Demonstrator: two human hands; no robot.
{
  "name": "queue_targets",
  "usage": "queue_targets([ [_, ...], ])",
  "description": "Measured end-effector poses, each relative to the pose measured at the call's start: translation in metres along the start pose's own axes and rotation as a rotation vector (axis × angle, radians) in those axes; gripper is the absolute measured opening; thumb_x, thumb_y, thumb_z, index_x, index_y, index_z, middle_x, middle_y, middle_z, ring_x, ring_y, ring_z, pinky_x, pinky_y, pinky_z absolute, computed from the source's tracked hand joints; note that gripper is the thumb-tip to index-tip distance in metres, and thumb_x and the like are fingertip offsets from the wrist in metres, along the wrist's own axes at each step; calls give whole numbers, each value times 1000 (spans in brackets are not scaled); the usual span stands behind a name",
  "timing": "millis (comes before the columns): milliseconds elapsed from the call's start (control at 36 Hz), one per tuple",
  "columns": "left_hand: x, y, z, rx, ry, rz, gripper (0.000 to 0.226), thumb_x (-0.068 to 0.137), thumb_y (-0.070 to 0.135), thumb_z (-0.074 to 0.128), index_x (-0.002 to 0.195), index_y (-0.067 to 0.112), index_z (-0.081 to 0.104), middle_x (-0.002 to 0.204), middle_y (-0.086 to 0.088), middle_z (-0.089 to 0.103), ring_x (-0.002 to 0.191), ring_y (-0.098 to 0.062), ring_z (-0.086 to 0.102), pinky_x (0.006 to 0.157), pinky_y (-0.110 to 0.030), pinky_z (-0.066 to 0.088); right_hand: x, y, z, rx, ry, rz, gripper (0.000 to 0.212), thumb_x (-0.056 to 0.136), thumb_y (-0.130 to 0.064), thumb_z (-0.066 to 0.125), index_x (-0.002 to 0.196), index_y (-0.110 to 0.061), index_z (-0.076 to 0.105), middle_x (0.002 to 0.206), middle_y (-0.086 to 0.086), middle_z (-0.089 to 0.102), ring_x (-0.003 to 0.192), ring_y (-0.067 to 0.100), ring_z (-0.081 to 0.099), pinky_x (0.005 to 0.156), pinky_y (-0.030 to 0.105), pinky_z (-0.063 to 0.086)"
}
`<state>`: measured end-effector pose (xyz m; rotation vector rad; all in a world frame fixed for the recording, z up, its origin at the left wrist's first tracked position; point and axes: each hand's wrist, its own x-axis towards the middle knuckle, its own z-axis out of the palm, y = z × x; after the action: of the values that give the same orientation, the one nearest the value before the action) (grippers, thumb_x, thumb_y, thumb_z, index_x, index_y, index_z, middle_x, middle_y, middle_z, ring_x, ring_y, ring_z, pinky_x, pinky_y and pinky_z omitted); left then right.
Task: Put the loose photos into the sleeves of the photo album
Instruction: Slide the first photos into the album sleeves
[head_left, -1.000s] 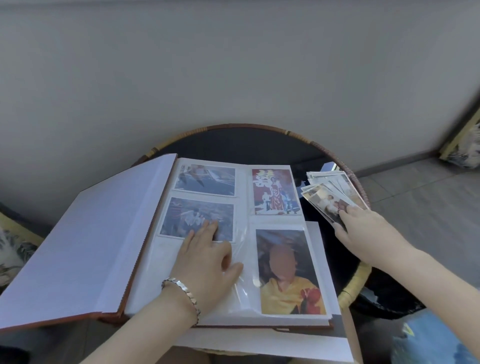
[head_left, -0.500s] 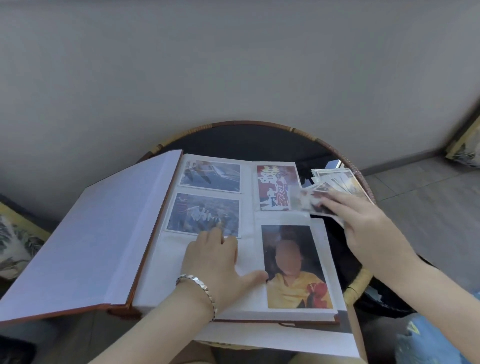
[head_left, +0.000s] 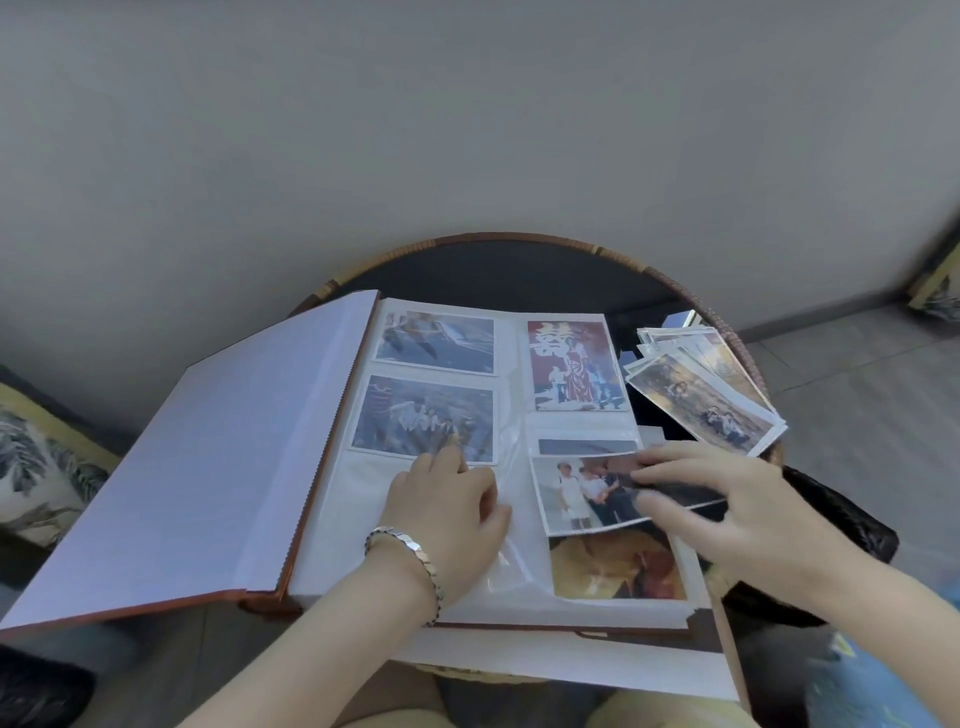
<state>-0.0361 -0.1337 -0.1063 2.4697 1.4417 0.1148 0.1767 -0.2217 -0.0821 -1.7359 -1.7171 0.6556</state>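
Observation:
The photo album (head_left: 332, 525) lies open on a round table, its right page holding several photos in clear sleeves. My left hand (head_left: 447, 514), with a metal bracelet, presses flat on the lower left sleeve, fingers apart. My right hand (head_left: 722, 509) pinches a loose photo (head_left: 582, 496) of people in white by its right edge. That photo lies over the big yellow portrait (head_left: 618, 569) in the lower right sleeve. A fanned pile of loose photos (head_left: 701, 400) lies on the table to the right of the album.
The round wicker-rimmed table (head_left: 498, 260) stands against a grey wall. A white sheet (head_left: 571, 660) sticks out under the album at the near edge. A patterned cushion (head_left: 36, 467) is at the left, a dark bag (head_left: 841, 535) at the right.
My right hand has lifted one photo off the pile and carried it left and down over the album's right page. My left hand has stayed on the page.

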Motion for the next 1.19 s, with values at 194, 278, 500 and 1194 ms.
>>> queue_targets([
  [194,2,-5,-1,-107,17,-13,27,95,34,43,90,18,64,82,8,40,93,-16,45,80,-25,33,10,7,11,32,273,117,24,85,-12,65,91,-35,63,119,-21,50,112,-9,43,98,16,29],
  [278,1,-7,-1,-150,29,-4,26,94,33,46,85,16,64,74,12,37,92,-17,46,80,-26,33,11,5,14,45,324,205,39,82,-10,69,110,-34,55,130,-15,41,130,3,31,101,23,25],
  [500,-3,-8,0,-197,100,43,29,94,32,46,82,12,63,72,9,45,86,-18,49,79,-28,37,7,1,17,249,305,315,62,83,-13,68,135,-33,41,96,-26,57,93,1,60,72,16,49],
  [1194,-5,6,-5,-97,126,121,23,98,30,40,94,16,57,93,3,46,89,-16,35,76,-26,30,23,-20,29,388,-185,429,28,94,-13,52,111,-34,62,114,31,56,91,28,65,55,18,54],
])
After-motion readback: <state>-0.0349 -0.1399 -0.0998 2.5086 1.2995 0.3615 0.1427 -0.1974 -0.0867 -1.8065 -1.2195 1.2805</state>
